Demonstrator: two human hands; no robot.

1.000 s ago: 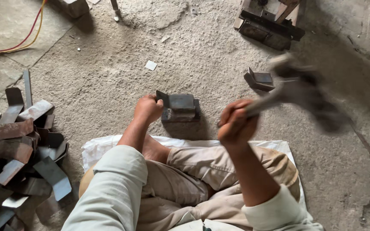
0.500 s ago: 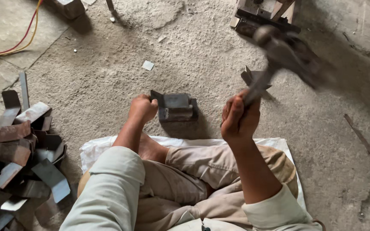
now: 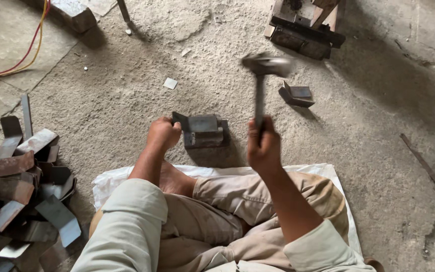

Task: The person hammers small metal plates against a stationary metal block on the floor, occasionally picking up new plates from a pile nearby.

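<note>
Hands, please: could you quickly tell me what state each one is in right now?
Left hand: closed on a bent metal piece against the steel block.
Right hand: closed around the hammer handle, hammer raised.

A pale, greyish-green long-sleeved shirt is worn. The left sleeve (image 3: 127,226) is seen at the near left, loose and softly creased, ending in a plain folded cuff below the elbow, so that the forearm is left bare. The right sleeve (image 3: 323,249) is seen at the near right, pushed back to a rounded, rolled edge of the same pale cloth. Light tan trousers (image 3: 247,201) are worn, their cloth wrinkled and faintly soiled, with a seam running along the leg. A bare foot (image 3: 174,181) is seen between the left sleeve and the trousers. No gloves are worn on the left hand (image 3: 163,133) or the right hand (image 3: 264,146).
</note>
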